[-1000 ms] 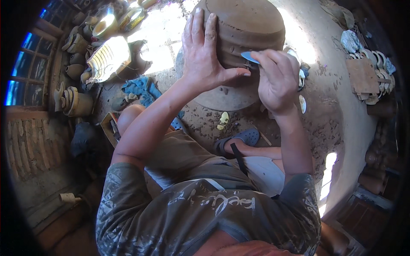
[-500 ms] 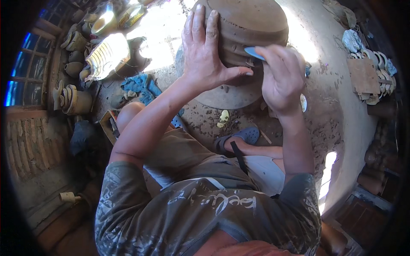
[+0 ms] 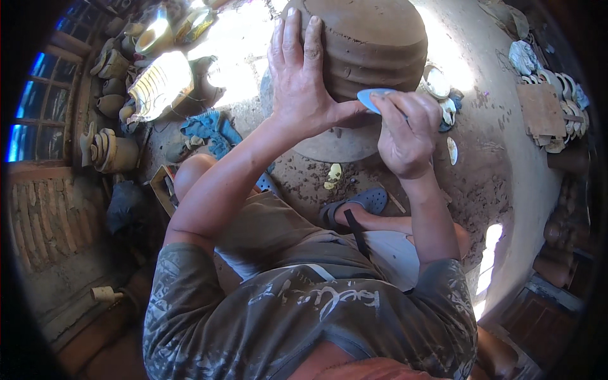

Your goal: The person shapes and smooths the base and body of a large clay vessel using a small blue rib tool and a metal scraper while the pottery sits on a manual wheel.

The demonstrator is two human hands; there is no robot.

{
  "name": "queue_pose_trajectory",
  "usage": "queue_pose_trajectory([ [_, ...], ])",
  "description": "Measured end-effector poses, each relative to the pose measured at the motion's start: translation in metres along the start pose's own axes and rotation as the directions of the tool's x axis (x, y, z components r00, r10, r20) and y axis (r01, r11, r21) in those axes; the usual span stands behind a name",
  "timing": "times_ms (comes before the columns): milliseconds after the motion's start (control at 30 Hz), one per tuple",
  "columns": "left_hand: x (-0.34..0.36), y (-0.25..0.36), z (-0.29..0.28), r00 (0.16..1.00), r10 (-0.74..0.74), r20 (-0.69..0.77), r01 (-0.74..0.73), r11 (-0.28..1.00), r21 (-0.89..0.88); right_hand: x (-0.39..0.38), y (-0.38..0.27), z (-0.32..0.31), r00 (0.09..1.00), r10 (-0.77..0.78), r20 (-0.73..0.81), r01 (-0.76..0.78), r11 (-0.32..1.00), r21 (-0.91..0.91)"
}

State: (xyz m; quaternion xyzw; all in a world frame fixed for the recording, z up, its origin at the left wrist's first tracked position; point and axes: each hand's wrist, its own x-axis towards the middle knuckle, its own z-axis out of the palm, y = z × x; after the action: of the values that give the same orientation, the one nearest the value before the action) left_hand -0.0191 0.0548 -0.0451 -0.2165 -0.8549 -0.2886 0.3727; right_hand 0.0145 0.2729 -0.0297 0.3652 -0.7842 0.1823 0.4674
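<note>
A large brown clay pot (image 3: 373, 50) with ridged sides rests on a round grey wheel disc (image 3: 335, 145) in front of me. My left hand (image 3: 301, 82) lies flat against the pot's left side, fingers stretched upward and thumb reaching right. In my right hand (image 3: 408, 133) a flat pale-blue scraper (image 3: 370, 98) is pinched, held at the near side of the pot by the tip of my left thumb. Whether the scraper's edge touches the clay, I cannot tell.
Clay crumbs and a yellowish scrap (image 3: 334, 174) lie on the floor near my shoe (image 3: 367, 201). At left are a blue cloth (image 3: 214, 132), stacked pots (image 3: 114, 151) and a ribbed pale piece (image 3: 161, 85). Small dishes (image 3: 437, 81) sit right of the pot; a brown board (image 3: 539, 114) is farther right.
My right hand has shifted left and lower with the scraper, uncovering the dishes beside the pot. My left hand has stayed nearly in place.
</note>
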Motion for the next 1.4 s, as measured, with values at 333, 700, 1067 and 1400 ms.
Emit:
queue_pose_trajectory([
  [333,-0.001,0.005,0.001,1.000,0.014,-0.014,-0.015,1.000,-0.017,-0.008,-0.005,0.001,0.990,0.115,0.080,-0.116,0.993,0.006],
  [700,-0.021,0.008,-0.002,0.998,0.067,0.010,-0.067,0.998,-0.001,-0.021,-0.028,-0.039,0.881,0.382,0.278,-0.451,0.856,0.252],
  [1067,-0.016,0.003,0.016,0.998,0.017,-0.060,-0.015,0.999,0.036,-0.014,0.001,0.000,1.000,0.020,0.007,-0.020,0.999,-0.034],
  [1400,-0.016,0.001,0.017,0.997,0.034,-0.073,-0.031,0.998,0.046,-0.032,-0.006,-0.005,1.000,0.023,-0.013,-0.022,1.000,0.014],
])
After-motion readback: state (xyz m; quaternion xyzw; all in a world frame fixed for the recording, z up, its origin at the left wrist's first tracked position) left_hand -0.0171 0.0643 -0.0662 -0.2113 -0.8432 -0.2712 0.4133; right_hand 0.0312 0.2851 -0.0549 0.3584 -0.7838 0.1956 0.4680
